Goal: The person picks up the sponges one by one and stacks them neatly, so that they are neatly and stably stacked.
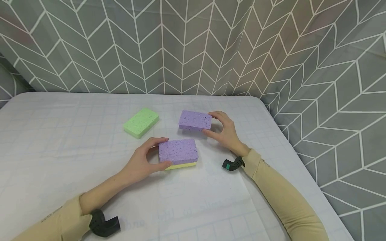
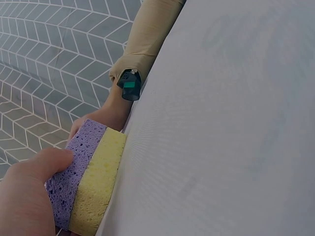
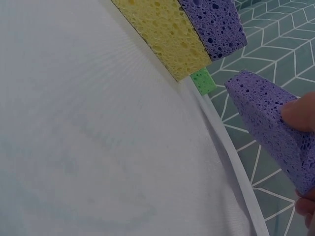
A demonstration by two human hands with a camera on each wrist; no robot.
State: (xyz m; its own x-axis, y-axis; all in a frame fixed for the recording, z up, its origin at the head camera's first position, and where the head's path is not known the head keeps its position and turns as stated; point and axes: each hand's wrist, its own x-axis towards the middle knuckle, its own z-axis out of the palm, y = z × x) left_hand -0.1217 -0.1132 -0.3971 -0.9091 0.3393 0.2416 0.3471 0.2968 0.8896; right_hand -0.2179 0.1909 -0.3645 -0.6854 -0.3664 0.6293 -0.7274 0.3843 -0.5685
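Near the middle of the table, a purple sponge (image 1: 178, 150) lies flat on a yellow sponge (image 1: 185, 165). My left hand (image 1: 140, 162) grips the left end of this stack, with the thumb against the purple sponge's near side. Behind and to the right, my right hand (image 1: 227, 132) pinches a second purple sponge (image 1: 194, 119) by its right end between thumb and fingers. That sponge is tilted, and a shadow falls below it; the right wrist view shows it raised off the table. A green sponge (image 1: 141, 123) lies to the left at the back, touched by neither hand.
A white cloth (image 1: 75, 134) with faint grid lines covers the table. Grey patterned curtains (image 1: 172, 47) hang behind it and along the right side. Each wrist wears a black device, the left one (image 1: 104, 224) and the right one (image 1: 233, 164), close to the cloth.
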